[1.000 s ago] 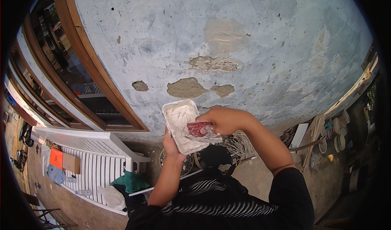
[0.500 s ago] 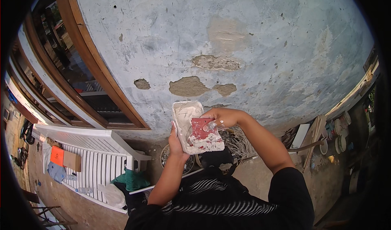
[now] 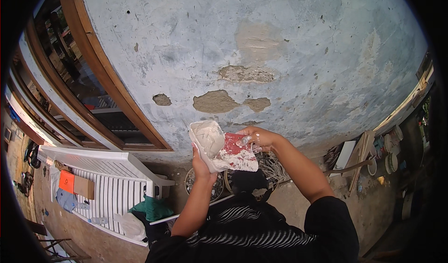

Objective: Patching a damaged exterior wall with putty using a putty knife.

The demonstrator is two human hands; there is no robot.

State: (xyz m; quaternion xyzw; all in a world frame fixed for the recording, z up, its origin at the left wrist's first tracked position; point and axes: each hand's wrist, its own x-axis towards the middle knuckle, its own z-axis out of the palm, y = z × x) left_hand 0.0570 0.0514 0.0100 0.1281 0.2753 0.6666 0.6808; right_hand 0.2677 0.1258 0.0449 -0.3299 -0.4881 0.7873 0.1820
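Note:
My left hand grips a white rectangular tray of pale, creamy paste. In my right hand, whose fingers are smeared white, is a flat red scraper, its lower end coated in paste and resting at the tray's right side. Ahead is the pale blue wall with flaked patches of bare plaster, including a large one just above the tray.
A wood-framed window is at the left, over a white slatted bench holding boxes and a green cloth. Round containers of debris lie below my hands. Boards and buckets lean or stand at the right.
The red scraper has turned to show its broad, paste-coated face and moved toward the tray's right side. The tray first shifted right, then a little back left and tilted.

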